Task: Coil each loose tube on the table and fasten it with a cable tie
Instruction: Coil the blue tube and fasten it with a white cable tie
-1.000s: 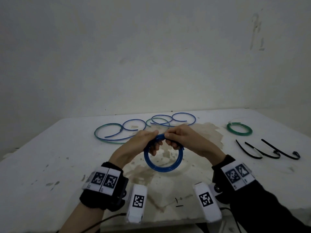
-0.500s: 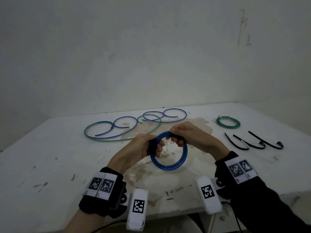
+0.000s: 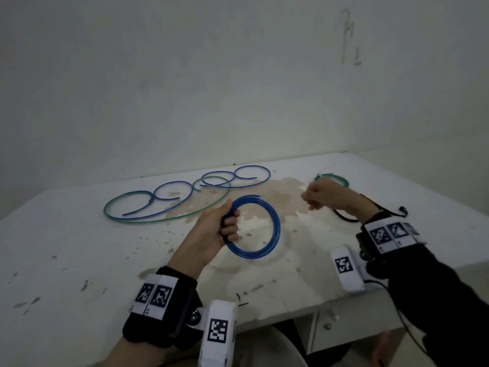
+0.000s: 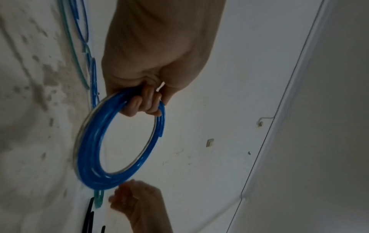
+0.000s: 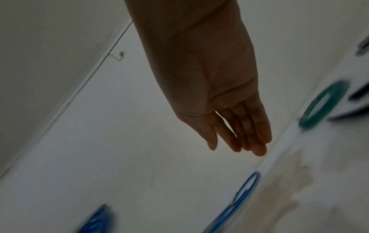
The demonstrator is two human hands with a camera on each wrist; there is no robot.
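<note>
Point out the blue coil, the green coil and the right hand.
blue coil (image 3: 275, 226): head view, right side of the loop.
green coil (image 5: 323, 105): right wrist view, near band of the ring.
right hand (image 5: 219, 88): right wrist view, palm.

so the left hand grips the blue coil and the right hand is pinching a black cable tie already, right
Not quite. The left hand does grip the blue coil, but the right hand holds nothing: the right wrist view shows its fingers straight and bare. The black cable ties lie on the table beside it.
</note>
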